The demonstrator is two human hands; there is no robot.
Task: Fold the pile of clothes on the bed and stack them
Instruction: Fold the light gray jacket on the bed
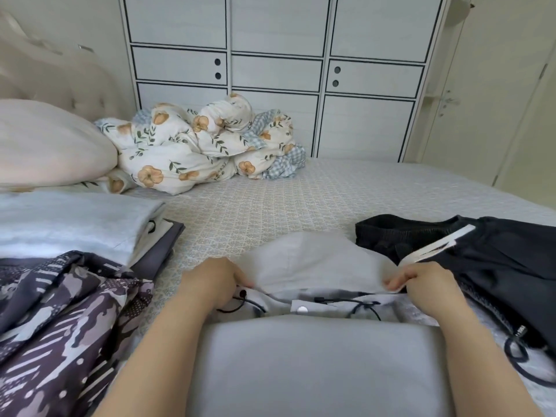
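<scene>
A: What lies at the left edge of the frame?

B: A camouflage garment [57, 320], purple-grey and crumpled, in the lower left. Above it sits a stack of folded clothes [75, 224], pale blue on top, darker pieces beneath. A pillow [45, 145] and a floral duvet [204, 142] are bunched in the upper left, against the wardrobe [276, 70].

A: And the piece being folded?

B: A light grey hoodie [316, 341] fills the lower centre on the bed [301, 194]. Its body is smooth and flat near the camera; the hood [304, 260] spreads out towards the far side, with dark drawstrings and a white snap below it.

A: The hands?

B: The left hand [210, 281] grips the hood's left edge, fingers curled into the fabric. The right hand [421, 284] pinches the hood's right edge, fingertips closed on the cloth.

A: Anything crowding it?

B: On the right, black trousers [481, 260] with a white stripe lie just beside the right hand, touching the hoodie, and a dark cord loops at the lower right.
</scene>
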